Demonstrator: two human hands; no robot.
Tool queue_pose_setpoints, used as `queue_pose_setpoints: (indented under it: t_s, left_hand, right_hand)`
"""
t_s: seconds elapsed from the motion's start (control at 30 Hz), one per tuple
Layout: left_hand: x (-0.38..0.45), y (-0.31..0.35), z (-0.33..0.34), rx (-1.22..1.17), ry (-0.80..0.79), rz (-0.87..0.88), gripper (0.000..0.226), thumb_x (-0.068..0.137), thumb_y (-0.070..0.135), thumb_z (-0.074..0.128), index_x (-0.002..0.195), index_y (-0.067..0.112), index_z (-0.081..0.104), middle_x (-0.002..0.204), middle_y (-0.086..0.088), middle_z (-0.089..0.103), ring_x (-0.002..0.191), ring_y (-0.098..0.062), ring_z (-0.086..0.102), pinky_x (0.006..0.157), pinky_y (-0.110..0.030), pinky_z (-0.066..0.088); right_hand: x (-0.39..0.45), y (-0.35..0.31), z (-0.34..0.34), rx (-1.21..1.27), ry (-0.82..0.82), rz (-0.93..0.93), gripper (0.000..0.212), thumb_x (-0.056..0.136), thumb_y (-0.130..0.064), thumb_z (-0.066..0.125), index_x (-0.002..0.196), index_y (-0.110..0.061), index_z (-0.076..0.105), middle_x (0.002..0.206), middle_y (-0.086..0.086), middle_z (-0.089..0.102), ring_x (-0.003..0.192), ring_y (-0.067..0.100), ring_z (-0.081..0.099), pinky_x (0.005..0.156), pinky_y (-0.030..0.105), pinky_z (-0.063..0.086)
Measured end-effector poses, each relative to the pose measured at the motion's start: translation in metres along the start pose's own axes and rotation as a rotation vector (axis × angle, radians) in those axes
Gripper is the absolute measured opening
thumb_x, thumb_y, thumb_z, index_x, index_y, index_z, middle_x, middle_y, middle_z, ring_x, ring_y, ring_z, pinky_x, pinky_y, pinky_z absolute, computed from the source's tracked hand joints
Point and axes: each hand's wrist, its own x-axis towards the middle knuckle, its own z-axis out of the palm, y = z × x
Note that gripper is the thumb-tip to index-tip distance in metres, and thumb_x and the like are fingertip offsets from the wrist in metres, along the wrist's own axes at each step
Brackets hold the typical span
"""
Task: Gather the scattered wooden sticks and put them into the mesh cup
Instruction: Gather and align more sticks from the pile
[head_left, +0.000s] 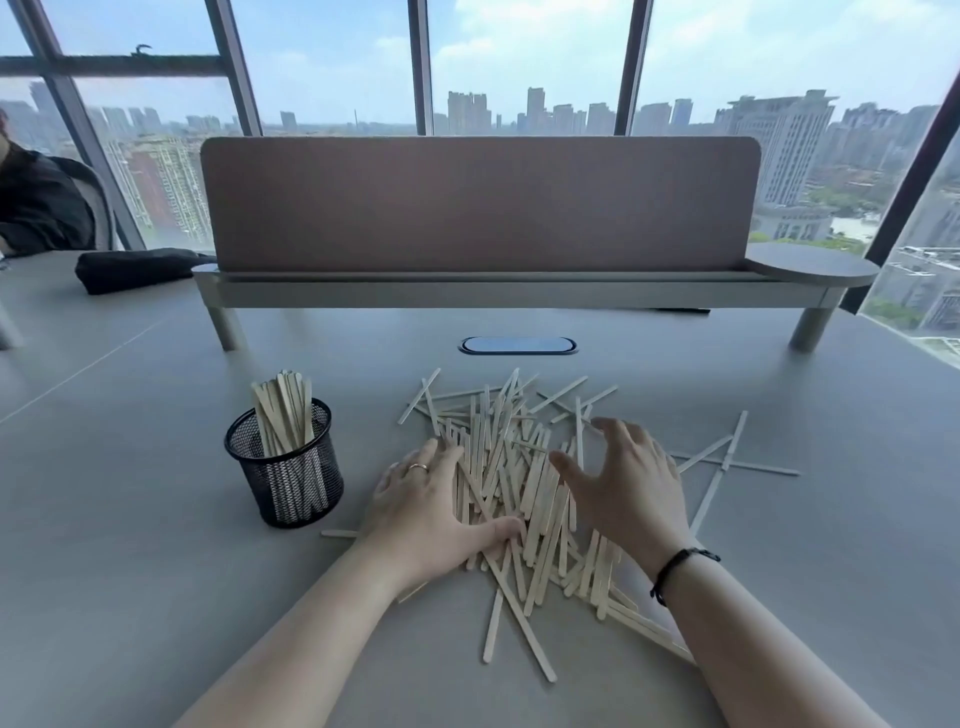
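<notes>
Desk (156, 519) grey, w/ brown divider screen (478, 202) at back. Stick pile (511, 483) scattered mid-desk. Left hand (426, 512) flat on pile's left edge, fingers relaxed; right hand (626, 486) spread over right side, grasping nothing. Mesh cup (285, 467) left of pile, upright, some sticks inside.

1. My two forearms come into view from the bottom edge, both bare, with no sleeve showing on either.
2. My left hand (421, 512) wears a thin ring (418, 467), pale metal with a warm tint, on one finger.
3. My right hand (626, 491) carries no ring that I can see.
4. Around my right wrist sits a thin black cord bracelet (675, 569), with a small knot or bead at its outer side and another lower down.
</notes>
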Motion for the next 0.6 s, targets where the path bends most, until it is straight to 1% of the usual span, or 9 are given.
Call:
queue_pose_setpoints:
  t_s: [0.03, 0.1, 0.17, 0.23, 0.33, 0.4, 0.47, 0.53, 0.6]
  left_hand:
    - [-0.001, -0.001, 0.0, 0.0, 0.002, 0.003, 0.118, 0.063, 0.099, 0.039, 0.158, 0.032, 0.018, 0.169, 0.0, 0.013, 0.154, -0.02, 0.014, 0.125, -0.043, 0.012]
    - [-0.002, -0.001, -0.001, -0.012, 0.023, 0.021, 0.101, 0.076, 0.085, 0.047, 0.157, 0.03, 0.021, 0.167, 0.001, 0.018, 0.153, -0.018, 0.018, 0.123, -0.04, 0.014]
    - [-0.004, 0.001, -0.003, -0.025, 0.044, 0.032, 0.086, 0.084, 0.07, 0.051, 0.155, 0.028, 0.025, 0.165, 0.003, 0.025, 0.151, -0.016, 0.023, 0.121, -0.036, 0.019]
    - [-0.006, 0.003, -0.004, -0.037, 0.049, 0.026, 0.077, 0.087, 0.06, 0.052, 0.153, 0.026, 0.03, 0.161, 0.005, 0.034, 0.147, -0.016, 0.032, 0.118, -0.034, 0.025]
    - [-0.008, 0.006, -0.006, -0.051, 0.067, -0.001, 0.066, 0.09, 0.053, 0.053, 0.147, 0.025, 0.038, 0.149, 0.003, 0.05, 0.136, -0.018, 0.046, 0.108, -0.033, 0.036]
    - [-0.009, 0.008, -0.008, -0.034, 0.104, -0.016, 0.058, 0.091, 0.05, 0.052, 0.142, 0.024, 0.043, 0.138, 0.0, 0.059, 0.127, -0.022, 0.052, 0.1, -0.033, 0.041]
    - [-0.01, 0.008, -0.009, -0.015, 0.151, -0.043, 0.059, 0.09, 0.058, 0.051, 0.137, 0.023, 0.047, 0.13, -0.001, 0.063, 0.123, -0.024, 0.054, 0.096, -0.035, 0.042]
    - [-0.009, 0.007, -0.007, 0.016, 0.186, -0.082, 0.076, 0.082, 0.077, 0.047, 0.134, 0.022, 0.05, 0.129, 0.001, 0.063, 0.124, -0.025, 0.052, 0.098, -0.038, 0.041]
    - [-0.006, 0.007, -0.004, 0.095, 0.193, -0.131, 0.092, 0.071, 0.09, 0.04, 0.13, 0.02, 0.052, 0.132, 0.0, 0.061, 0.125, -0.027, 0.051, 0.1, -0.041, 0.04]
  right_hand:
    - [0.0, 0.002, -0.001, 0.005, -0.006, 0.01, 0.072, 0.084, -0.073, 0.05, 0.141, -0.028, 0.043, 0.142, 0.002, 0.05, 0.133, 0.023, 0.045, 0.111, 0.042, 0.034]
    - [-0.003, 0.005, -0.001, 0.021, -0.071, 0.02, 0.075, 0.084, -0.074, 0.049, 0.142, -0.027, 0.041, 0.144, 0.003, 0.048, 0.134, 0.023, 0.044, 0.112, 0.042, 0.033]
    - [-0.005, 0.007, 0.002, 0.007, -0.15, 0.015, 0.079, 0.083, -0.076, 0.048, 0.145, -0.027, 0.039, 0.148, 0.003, 0.045, 0.139, 0.022, 0.039, 0.116, 0.042, 0.027]
    - [-0.007, 0.007, 0.004, -0.022, -0.186, 0.002, 0.084, 0.081, -0.079, 0.045, 0.146, -0.026, 0.037, 0.151, 0.003, 0.041, 0.143, 0.021, 0.032, 0.12, 0.042, 0.02]
    - [-0.011, 0.002, 0.002, -0.042, -0.163, 0.015, 0.092, 0.077, -0.087, 0.037, 0.147, -0.027, 0.035, 0.152, 0.003, 0.039, 0.145, 0.022, 0.028, 0.12, 0.046, 0.018]
    - [-0.016, -0.001, -0.001, -0.123, -0.119, 0.0, 0.097, 0.073, -0.091, 0.029, 0.147, -0.028, 0.033, 0.151, 0.004, 0.04, 0.144, 0.025, 0.03, 0.119, 0.048, 0.02]
    - [-0.019, -0.003, -0.006, -0.187, -0.092, 0.001, 0.099, 0.071, -0.093, 0.026, 0.147, -0.03, 0.031, 0.148, 0.006, 0.043, 0.14, 0.028, 0.034, 0.115, 0.046, 0.027]
    - [-0.021, -0.005, -0.008, -0.205, -0.113, 0.026, 0.101, 0.069, -0.095, 0.026, 0.146, -0.03, 0.031, 0.145, 0.009, 0.045, 0.137, 0.031, 0.037, 0.111, 0.046, 0.03]
    - [-0.022, -0.006, -0.007, -0.203, -0.205, 0.042, 0.105, 0.068, -0.095, 0.027, 0.148, -0.027, 0.029, 0.147, 0.011, 0.041, 0.139, 0.032, 0.034, 0.114, 0.046, 0.027]
